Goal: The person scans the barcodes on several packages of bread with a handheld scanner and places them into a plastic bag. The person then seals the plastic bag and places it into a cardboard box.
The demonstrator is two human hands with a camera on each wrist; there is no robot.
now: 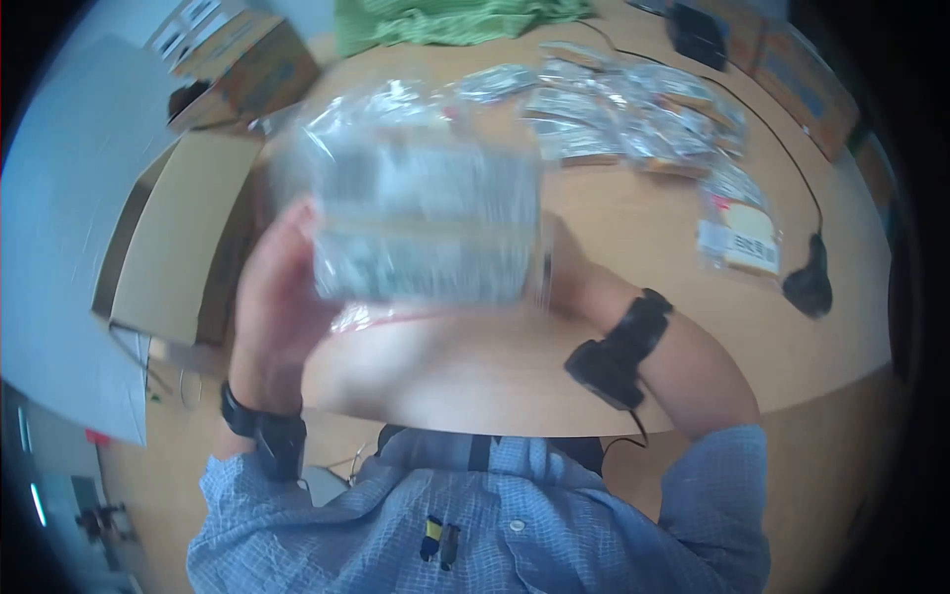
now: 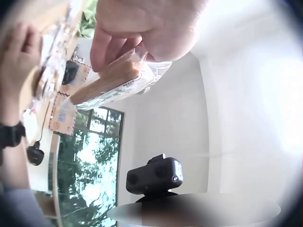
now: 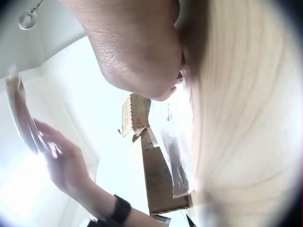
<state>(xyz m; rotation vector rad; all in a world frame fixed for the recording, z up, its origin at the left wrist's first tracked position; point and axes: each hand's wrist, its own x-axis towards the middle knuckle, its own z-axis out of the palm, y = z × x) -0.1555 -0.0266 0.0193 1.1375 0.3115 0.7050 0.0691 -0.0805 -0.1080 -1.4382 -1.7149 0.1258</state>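
1. Clear plastic wraps the packet (image 1: 426, 213), a blurred stack of flat pieces held up close to the head camera, above the near edge of the tabletop (image 1: 633, 238).
2. The left hand (image 1: 272, 297) has its fingers curled round the packet's left end; the left wrist view shows the fingers (image 2: 106, 45) pinching the wrapped edge (image 2: 113, 85).
3. The right hand (image 1: 569, 272) is mostly hidden behind the packet's right end. It seems to support that side, but how far its fingers close on it I cannot tell; the right wrist view shows only the heel of the hand (image 3: 137, 52) and blurred film.
4. Holding it at both ends, lifted and face-on, likely keeps the limp wrapper taut and flat so it can be looked over.
5. Beyond it, many similar bags (image 1: 633, 114) lie spread across the far tabletop, one labelled bag (image 1: 742, 238) lying apart to the right.
6. A black cable (image 1: 792, 168) runs past them to a black plug (image 1: 809, 287); a green cloth (image 1: 445, 20) lies at the far edge.
7. An open carton (image 1: 168, 238) stands to the left, with another box (image 1: 247, 64) behind it.
8. The lifted packet blocks the view of the tabletop right behind it; nothing touches it but the hands.
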